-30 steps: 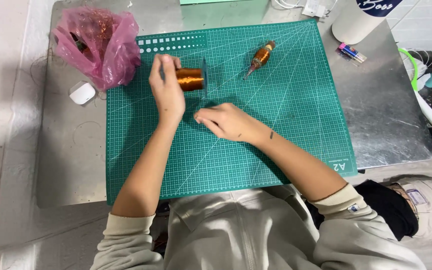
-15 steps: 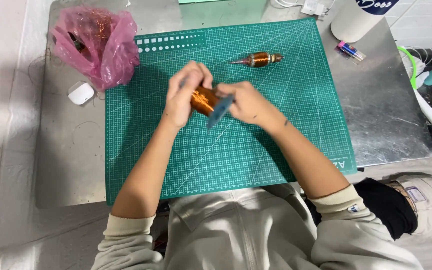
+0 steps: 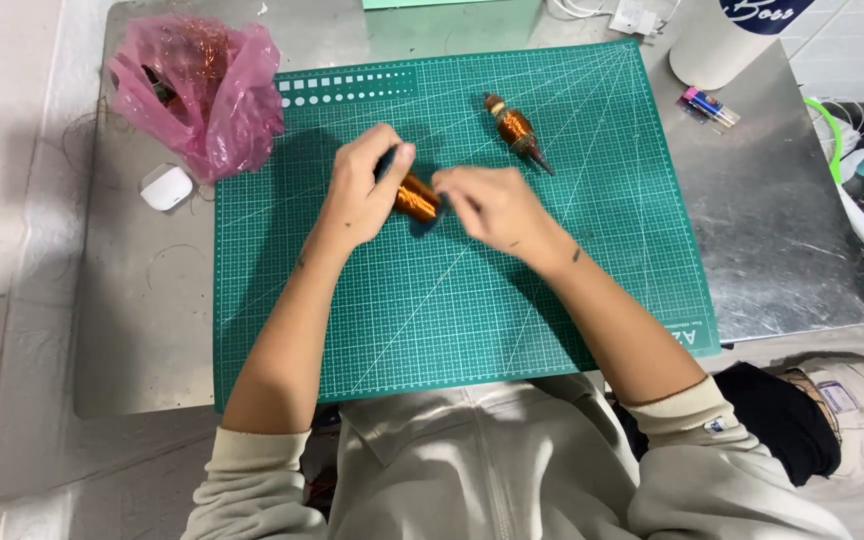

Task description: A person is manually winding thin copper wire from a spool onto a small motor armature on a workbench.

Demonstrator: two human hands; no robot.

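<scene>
Head view: copper coil point(image 3: 416, 196) gripped between left hand point(image 3: 360, 190) and right hand point(image 3: 492, 205).

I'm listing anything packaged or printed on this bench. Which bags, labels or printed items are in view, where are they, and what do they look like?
Pink plastic bag: far left of the table, crumpled, translucent, wire inside.
White cylinder: far right corner, round, with a dark blue printed band.
Green cutting mat: table centre, rectangular, white grid lines and a printed corner mark.
Small white case: beside the bag, rounded, unmarked.

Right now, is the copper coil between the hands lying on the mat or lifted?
Cannot tell. The left hand grips the copper coil, the right hand touches its end, and both hide its underside.
</scene>
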